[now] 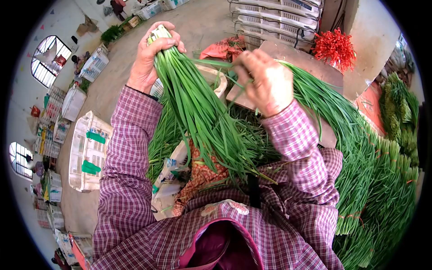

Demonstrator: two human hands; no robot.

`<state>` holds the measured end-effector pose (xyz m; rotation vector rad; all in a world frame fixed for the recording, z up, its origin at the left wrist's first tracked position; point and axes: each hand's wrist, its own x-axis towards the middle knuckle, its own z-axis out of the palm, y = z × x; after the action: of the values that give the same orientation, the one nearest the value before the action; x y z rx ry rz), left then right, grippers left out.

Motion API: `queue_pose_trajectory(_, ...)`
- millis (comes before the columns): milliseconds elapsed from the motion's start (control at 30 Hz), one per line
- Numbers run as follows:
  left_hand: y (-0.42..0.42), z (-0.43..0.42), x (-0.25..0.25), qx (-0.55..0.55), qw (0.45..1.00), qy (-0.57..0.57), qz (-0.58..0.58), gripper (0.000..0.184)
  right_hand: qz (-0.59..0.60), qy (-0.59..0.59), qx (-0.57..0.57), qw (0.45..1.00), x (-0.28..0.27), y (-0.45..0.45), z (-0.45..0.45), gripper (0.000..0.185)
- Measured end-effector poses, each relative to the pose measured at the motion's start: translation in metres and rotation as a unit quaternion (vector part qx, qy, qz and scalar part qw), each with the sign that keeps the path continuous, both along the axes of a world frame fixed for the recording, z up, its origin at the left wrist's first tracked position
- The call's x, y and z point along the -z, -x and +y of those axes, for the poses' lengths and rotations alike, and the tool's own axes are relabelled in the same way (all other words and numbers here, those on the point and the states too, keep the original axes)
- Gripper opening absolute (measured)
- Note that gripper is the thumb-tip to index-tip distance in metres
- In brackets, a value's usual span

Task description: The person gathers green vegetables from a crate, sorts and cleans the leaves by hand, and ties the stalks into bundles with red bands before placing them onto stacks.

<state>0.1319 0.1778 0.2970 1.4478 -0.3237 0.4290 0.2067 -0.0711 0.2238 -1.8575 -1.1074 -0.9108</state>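
Note:
My left hand (pixel 150 56) is closed round the pale stem ends of a bunch of garlic chives (pixel 193 103). The long green leaves hang down and fan out toward my lap. To the right of the bunch is my right hand (pixel 265 83), smeared by motion, with its fingers bent together. A loose chive leaf (pixel 209 63) runs from the bunch to these fingers, which appear to pinch it. Below lie more loose chives (pixel 252 135). A heap of chives (pixel 310 85) rests on a board (pixel 330 74) beyond my right hand.
Tied chive bundles (pixel 378 180) are piled on my right. Red ties (pixel 335 47) hang in a bunch near stacked white crates (pixel 279 20). A white plastic crate (pixel 92 153) stands on the floor (pixel 198 27) at left. More crates line the far wall, with people among them.

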Motion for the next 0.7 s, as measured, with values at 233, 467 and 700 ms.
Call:
queue_pose_trajectory(233,0.001,0.041,-0.007,-0.071,0.997,0.024,0.003,0.037,0.098,0.163,-0.002,0.982,-0.009,-0.028,-0.053,0.026)
queue_pose_trajectory(467,-0.030,0.047,-0.053,-0.013,0.998,0.062,-0.007,0.031,0.031,0.065,-0.154,0.986,0.009,0.024,0.036,0.080)
queue_pose_trajectory(700,0.000,0.124,-0.101,-0.067,0.993,0.083,-0.054,0.019,0.265,0.502,-0.034,0.822,0.145,0.046,0.016,0.028)
